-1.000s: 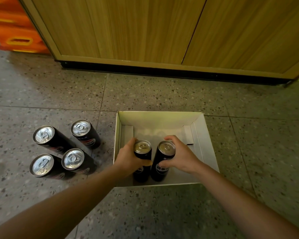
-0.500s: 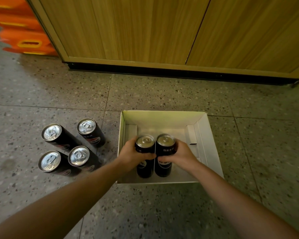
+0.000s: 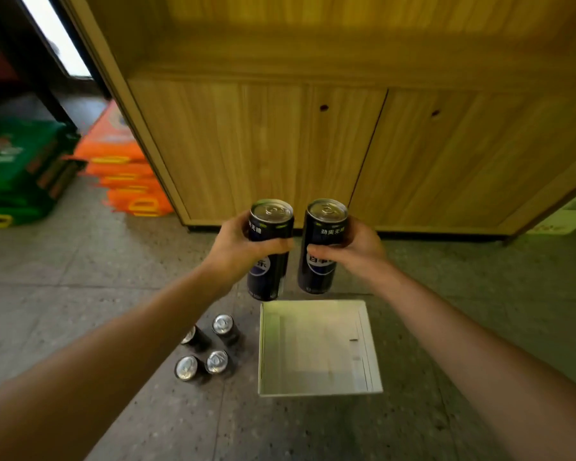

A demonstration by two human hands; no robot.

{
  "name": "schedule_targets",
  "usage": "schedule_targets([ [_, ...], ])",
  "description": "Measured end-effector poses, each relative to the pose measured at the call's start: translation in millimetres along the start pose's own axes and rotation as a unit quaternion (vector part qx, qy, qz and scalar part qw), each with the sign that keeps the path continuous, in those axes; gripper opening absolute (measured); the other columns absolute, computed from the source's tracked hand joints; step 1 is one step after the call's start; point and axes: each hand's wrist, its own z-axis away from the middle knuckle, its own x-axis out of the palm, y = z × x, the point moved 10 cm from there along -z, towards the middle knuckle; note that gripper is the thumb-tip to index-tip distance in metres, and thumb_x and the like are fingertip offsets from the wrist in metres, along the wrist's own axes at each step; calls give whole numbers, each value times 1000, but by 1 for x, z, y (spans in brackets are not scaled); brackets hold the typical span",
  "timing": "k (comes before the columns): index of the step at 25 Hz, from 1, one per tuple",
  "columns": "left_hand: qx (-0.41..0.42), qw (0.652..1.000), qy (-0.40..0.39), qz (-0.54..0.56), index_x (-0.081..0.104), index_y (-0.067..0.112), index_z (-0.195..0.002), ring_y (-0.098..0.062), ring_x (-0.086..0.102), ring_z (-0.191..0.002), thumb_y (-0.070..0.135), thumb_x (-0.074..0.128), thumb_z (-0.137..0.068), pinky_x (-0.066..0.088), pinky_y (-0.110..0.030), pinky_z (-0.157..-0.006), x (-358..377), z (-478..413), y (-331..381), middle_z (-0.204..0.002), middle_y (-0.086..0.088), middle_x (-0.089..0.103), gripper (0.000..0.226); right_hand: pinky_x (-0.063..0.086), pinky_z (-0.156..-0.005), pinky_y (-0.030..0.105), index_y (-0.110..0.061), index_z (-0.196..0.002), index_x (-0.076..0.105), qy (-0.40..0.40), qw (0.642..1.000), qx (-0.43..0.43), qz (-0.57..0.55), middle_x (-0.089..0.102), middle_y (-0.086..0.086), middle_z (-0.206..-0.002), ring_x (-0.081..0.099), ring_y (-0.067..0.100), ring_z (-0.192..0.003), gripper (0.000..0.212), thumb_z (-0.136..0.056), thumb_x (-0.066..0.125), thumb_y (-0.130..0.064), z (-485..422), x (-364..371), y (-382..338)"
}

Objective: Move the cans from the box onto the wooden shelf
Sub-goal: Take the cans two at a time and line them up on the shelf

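My left hand point(image 3: 235, 247) grips a tall black can point(image 3: 269, 249) and my right hand point(image 3: 356, 249) grips a second black can point(image 3: 323, 246). Both cans are upright, side by side, raised in the air in front of the wooden cabinet doors. The white cardboard box point(image 3: 373, 361) lies on the floor below them with nothing in it. Above the doors, the wooden shelf point(image 3: 313, 61) opens at the top of the view. Several more black cans point(image 3: 207, 351) stand on the floor left of the box.
The wooden cabinet point(image 3: 280, 154) fills the middle and right. Orange packs point(image 3: 123, 174) and green packs point(image 3: 17, 171) are stacked on the floor at the left. The floor is grey speckled tile point(image 3: 80, 277).
Both hands have lifted their cans out of the box and up toward the cabinet. The view has risen and tilted up, so the shelf and the empty box now show.
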Motion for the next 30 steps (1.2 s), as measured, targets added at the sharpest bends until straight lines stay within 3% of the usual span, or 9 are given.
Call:
schedule_targets([
  [1,5,1000,-3,0,59,26,-94,5,61,-77,9,77,-66,43,-13,-63,-7,8,38,-88,13,65,37,45,-68,6,-8,-114,56,-10,1000,-5,-1,59,-5,-97,57,9,-91,54,-65,77,-3,6,-4,-39],
  [3,24,1000,0,12,57,30,-89,11,62,-69,10,75,-69,44,-8,-56,-21,21,116,-85,16,63,34,46,-82,21,-10,-116,55,-14,1000,-21,6,60,-3,-103,57,13,-99,56,-65,78,-7,17,-15,-119],
  [5,43,999,12,27,55,32,-89,9,60,-72,11,75,-70,43,-10,-59,-37,37,197,-86,17,62,35,44,-94,34,-12,-118,53,6,999,-45,12,62,2,-113,56,15,-104,61,-63,80,-12,29,-31,-202],
  [10,93,993,62,41,56,30,-99,0,58,-93,15,77,-66,45,-24,-79,-79,66,374,-97,14,64,43,37,-89,26,-11,-122,48,44,995,-85,9,55,-4,-107,48,8,-102,66,-64,80,-11,60,-68,-382],
  [15,149,986,77,27,57,33,-94,1,60,-90,14,80,-64,45,-21,-75,-107,84,511,-95,14,66,42,39,-88,24,-14,-120,50,90,987,-134,24,60,2,-119,49,6,-102,65,-63,81,-15,77,-100,-518],
  [22,201,977,65,19,53,34,-87,-2,60,-83,17,80,-65,43,-18,-66,-96,74,601,-87,14,63,38,42,-83,18,-13,-119,52,164,969,-184,10,61,4,-120,52,8,-103,67,-60,82,-15,78,-136,-597],
  [25,196,977,75,27,52,35,-85,-2,59,-81,17,81,-64,46,-26,-74,-84,46,617,-86,15,62,40,42,-80,18,-15,-116,53,171,967,-190,4,62,-1,-113,53,7,-98,65,-59,83,-17,56,-156,-607],
  [28,192,976,98,41,52,34,-85,0,56,-79,18,82,-62,44,-26,-74,-71,5,635,-84,17,60,41,42,-83,23,-25,-108,55,167,966,-197,-18,59,-13,-101,55,6,-97,57,-60,83,-15,20,-183,-617],
  [30,194,972,117,53,53,33,-88,-1,56,-80,19,82,-61,43,-22,-69,-64,-28,650,-84,17,60,42,42,-77,16,-37,-96,51,151,967,-203,-27,57,-21,-92,56,0,-89,54,-59,83,-15,-12,-203,-627],
])
